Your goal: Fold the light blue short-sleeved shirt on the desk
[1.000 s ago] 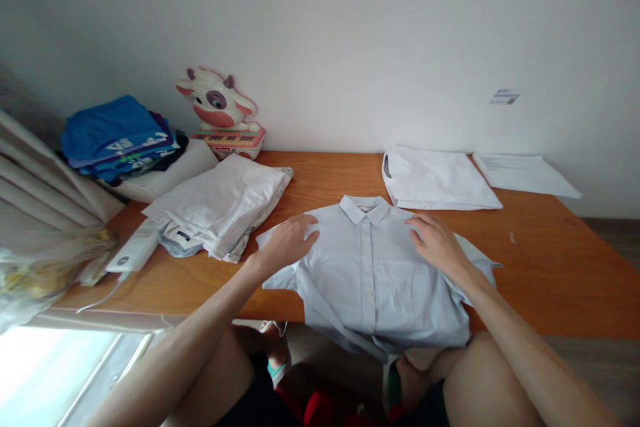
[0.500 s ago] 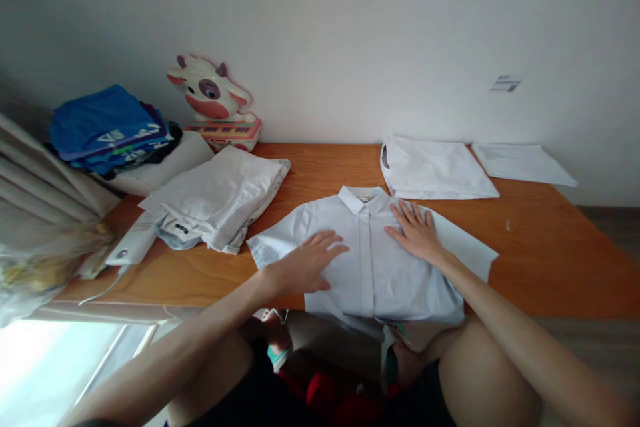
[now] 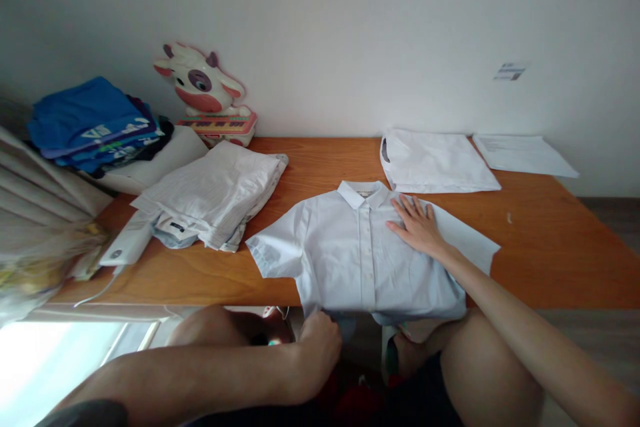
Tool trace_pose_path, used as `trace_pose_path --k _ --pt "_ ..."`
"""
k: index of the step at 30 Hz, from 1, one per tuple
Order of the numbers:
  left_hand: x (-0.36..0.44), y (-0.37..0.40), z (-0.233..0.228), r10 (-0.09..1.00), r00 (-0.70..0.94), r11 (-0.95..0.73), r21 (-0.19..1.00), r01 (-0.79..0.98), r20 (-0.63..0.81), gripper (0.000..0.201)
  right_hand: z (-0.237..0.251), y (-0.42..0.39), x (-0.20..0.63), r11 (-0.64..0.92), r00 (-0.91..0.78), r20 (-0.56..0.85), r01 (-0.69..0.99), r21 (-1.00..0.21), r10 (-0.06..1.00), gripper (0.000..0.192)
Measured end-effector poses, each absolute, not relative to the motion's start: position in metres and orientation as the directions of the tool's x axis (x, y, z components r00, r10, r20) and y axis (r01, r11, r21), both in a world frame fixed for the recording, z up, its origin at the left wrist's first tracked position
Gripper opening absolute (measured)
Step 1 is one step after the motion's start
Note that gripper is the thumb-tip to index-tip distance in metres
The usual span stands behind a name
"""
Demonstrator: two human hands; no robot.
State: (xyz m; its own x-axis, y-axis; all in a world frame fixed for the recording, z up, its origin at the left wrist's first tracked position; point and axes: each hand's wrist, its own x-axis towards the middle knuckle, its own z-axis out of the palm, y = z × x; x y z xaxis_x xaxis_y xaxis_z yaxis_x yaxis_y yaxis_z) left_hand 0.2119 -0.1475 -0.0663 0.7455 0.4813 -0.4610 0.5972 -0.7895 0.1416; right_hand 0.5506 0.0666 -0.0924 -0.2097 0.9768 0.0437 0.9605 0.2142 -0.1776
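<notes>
Shirt (image 3: 350, 253): pale blue, short-sleeved, lying front up on the table (image 3: 565, 260) with collar toward the wall and buttons closed; its lower hem hangs over the near table edge.
Right hand (image 3: 417, 225): open and flat, palm down, fingers spread, pressing on the shirt's chest just beside the collar; it grasps nothing.
Left hand (image 3: 320, 343): below the near table edge at the shirt's hanging hem, fingers curled into a fist; it appears to pinch the hem, though the grip itself is hidden behind the knuckles.
Folded white clothes (image 3: 217, 197): a striped stack lying left of the shirt, near its sleeve but apart from it.
White garment (image 3: 435, 163): folded flat beyond the shirt's right shoulder, close to the collar.
Paper sheets (image 3: 523, 155): at the far right corner, next to the white garment.
Blue stack (image 3: 90, 123): folded clothes at the far left, resting on a white bundle.
Cow toy (image 3: 203, 90): white and pink, standing against the wall on a small toy keyboard (image 3: 220, 127).
White device (image 3: 125, 247): with cable, near the left table edge.
</notes>
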Motion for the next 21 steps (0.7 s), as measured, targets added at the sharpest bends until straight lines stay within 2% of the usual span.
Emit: trace_pose_path --k 2,5,7,10,13,16,17,19,21 --pt "0.208 -0.144 -0.059 0.418 0.709 -0.827 0.085 0.556 -0.568 0.005 -0.092 0.066 0.55 0.214 -0.21 0.038 0.963 -0.162 0.977 0.084" --pt "0.204 -0.123 -0.041 0.375 0.672 -0.814 0.121 0.569 -0.639 0.042 -0.092 0.066 0.55 0.211 -0.208 0.036 0.971 -0.116 0.977 0.084" --pt "0.2 -0.107 -0.032 0.382 0.611 -0.775 0.12 0.621 -0.694 0.057 -0.092 0.066 0.55 0.211 -0.209 0.034 0.974 -0.086 0.977 0.085" --pt "0.194 -0.096 -0.029 0.361 0.561 -0.766 0.106 0.634 -0.745 0.048 -0.093 0.066 0.55 0.213 -0.211 0.034 0.975 -0.063 0.977 0.086" --pt "0.191 -0.093 -0.022 0.3 0.614 -0.751 0.216 0.624 -0.73 0.039 -0.093 0.067 0.551 0.218 -0.216 0.039 0.974 -0.058 0.976 0.086" --pt "0.19 -0.072 -0.002 0.259 0.739 -0.652 0.451 0.609 -0.622 0.042 -0.092 0.068 0.552 0.22 -0.218 0.032 0.973 -0.071 0.975 0.085" --pt "0.189 -0.059 0.004 0.311 0.776 -0.604 0.516 0.608 -0.549 0.045 -0.092 0.068 0.552 0.221 -0.219 0.028 0.972 -0.078 0.975 0.085" --pt "0.184 -0.028 0.008 0.528 0.767 -0.532 0.562 0.633 -0.365 0.047 -0.092 0.069 0.553 0.219 -0.218 0.024 0.971 -0.096 0.976 0.082" --pt "0.171 0.004 -0.005 0.747 0.644 -0.505 0.493 0.709 -0.162 0.051 -0.092 0.07 0.554 0.208 -0.205 0.036 0.971 -0.117 0.978 0.08"
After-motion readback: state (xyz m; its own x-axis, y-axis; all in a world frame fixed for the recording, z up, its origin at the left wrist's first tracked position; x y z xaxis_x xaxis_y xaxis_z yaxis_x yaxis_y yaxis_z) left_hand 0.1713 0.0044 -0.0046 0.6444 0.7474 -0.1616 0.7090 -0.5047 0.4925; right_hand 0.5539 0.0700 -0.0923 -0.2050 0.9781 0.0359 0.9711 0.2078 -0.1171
